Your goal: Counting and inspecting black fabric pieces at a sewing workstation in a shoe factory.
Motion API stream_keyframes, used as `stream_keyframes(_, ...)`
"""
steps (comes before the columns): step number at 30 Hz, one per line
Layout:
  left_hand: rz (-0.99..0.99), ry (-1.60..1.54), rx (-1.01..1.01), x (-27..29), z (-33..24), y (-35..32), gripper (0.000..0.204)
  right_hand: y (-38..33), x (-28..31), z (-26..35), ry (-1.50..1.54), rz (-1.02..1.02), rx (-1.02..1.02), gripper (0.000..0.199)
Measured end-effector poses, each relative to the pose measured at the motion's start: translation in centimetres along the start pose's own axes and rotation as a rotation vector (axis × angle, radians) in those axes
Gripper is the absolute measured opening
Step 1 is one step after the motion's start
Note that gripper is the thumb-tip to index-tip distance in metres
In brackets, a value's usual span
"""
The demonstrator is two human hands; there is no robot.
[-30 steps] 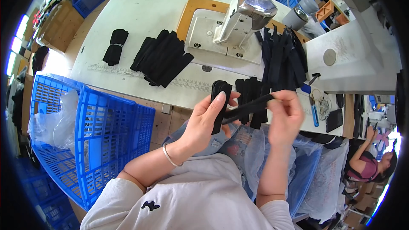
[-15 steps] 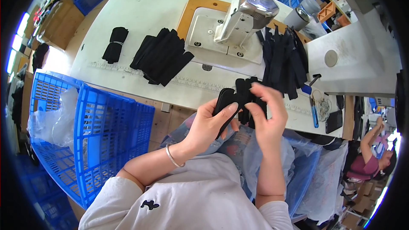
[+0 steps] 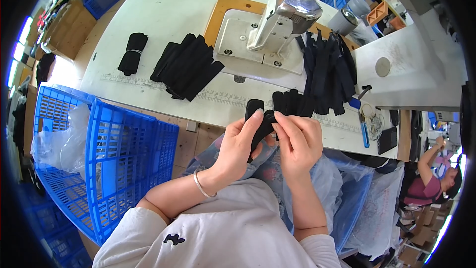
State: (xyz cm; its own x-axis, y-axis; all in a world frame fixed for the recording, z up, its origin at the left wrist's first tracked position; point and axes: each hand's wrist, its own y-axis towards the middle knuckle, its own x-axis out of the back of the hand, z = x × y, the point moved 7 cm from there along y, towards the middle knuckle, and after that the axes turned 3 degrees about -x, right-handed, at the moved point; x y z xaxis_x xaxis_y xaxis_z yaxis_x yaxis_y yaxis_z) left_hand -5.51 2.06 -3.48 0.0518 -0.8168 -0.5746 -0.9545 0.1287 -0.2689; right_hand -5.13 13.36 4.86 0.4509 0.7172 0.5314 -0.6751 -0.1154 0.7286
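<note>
I see my left hand (image 3: pixel 241 145) and right hand (image 3: pixel 297 141) pinching a small black fabric strip (image 3: pixel 261 125) just in front of the grey sewing machine (image 3: pixel 277 20); a loose grip could drop it into my lap.

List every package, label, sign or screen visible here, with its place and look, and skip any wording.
Printed ruler strip: along the white table's front edge, a long pale band with fine dark marks.
Clear plastic bag: inside the blue crate at the left, crumpled and see-through.
Dark flat device: at the table's right end, black and rectangular; whether it is a screen cannot be told.
No signs show.
</note>
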Motion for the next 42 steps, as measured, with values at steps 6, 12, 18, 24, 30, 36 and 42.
stream_keyframes(6,-0.106,-0.231,0.085,-0.4,-0.2,0.0,0.039,-0.2,0.8,-0.9,0.368,0.008,-0.19,0.019)
stream_keyframes(12,-0.117,-0.133,0.044,0.5,0.0,0.3,0.032,2.4,3.5,-9.3,0.483,0.152,-0.742,0.011)
stream_keyframes(18,0.081,0.004,0.043,-0.4,0.2,0.2,0.039,2.3,1.4,-11.1,0.042,0.174,-0.483,0.017)
stream_keyframes(24,0.076,0.103,-0.04,-1.1,-0.2,0.2,0.043,1.8,-0.2,-3.7,0.299,0.242,-0.358,0.03)
stream_keyframes(30,0.151,0.175,-0.076,-1.3,-0.5,-0.4,0.043,1.3,0.2,-2.5,0.199,0.104,-0.198,0.026)
stream_keyframes(36,0.133,0.223,-0.15,-1.7,-1.2,-0.7,0.043,1.3,-0.3,-1.6,0.191,0.108,-0.192,0.033)
stream_keyframes(42,0.132,0.212,-0.124,-1.5,-1.4,-0.7,0.048,1.2,0.4,-0.7,0.148,-0.004,-0.045,0.031)
